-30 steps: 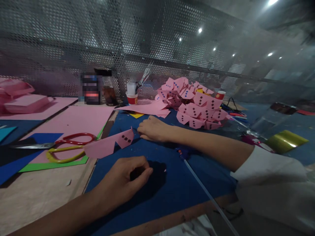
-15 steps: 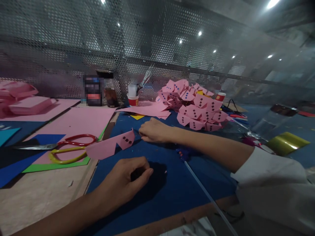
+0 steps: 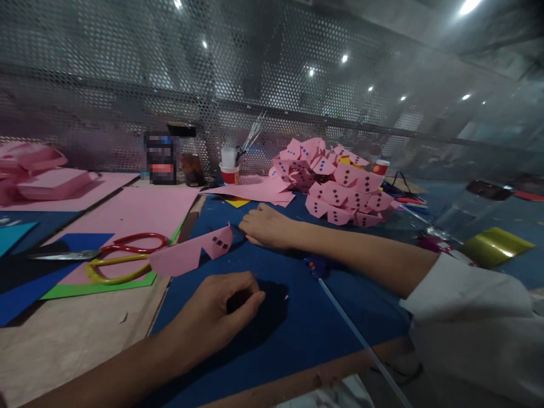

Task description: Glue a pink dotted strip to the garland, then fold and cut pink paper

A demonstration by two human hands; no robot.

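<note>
My left hand [image 3: 225, 303] rests low over the blue mat [image 3: 293, 351], its fingers loosely curled toward the thumb, with nothing seen in it. Farther off, my right hand [image 3: 263, 225] lies on the mat with its fingers folded in. Just left of the right hand is a folded pink paper piece [image 3: 191, 252] with black diamond marks; neither hand holds it. Scissors [image 3: 125, 258] with red and yellow handles lie beside that piece. Under my right forearm sits a dark blue object [image 3: 314, 266], partly hidden, with a long translucent rod [image 3: 352, 326] running toward me.
A heap of marked pink paper pieces [image 3: 340, 181] stands at the back. Behind are a red-and-white cup [image 3: 230, 174] and a perforated metal panel [image 3: 255, 68]. Pink sheets [image 3: 140, 207] lie on the left. At right are a clear jar [image 3: 476, 209] and shiny yellow sheet [image 3: 497, 247].
</note>
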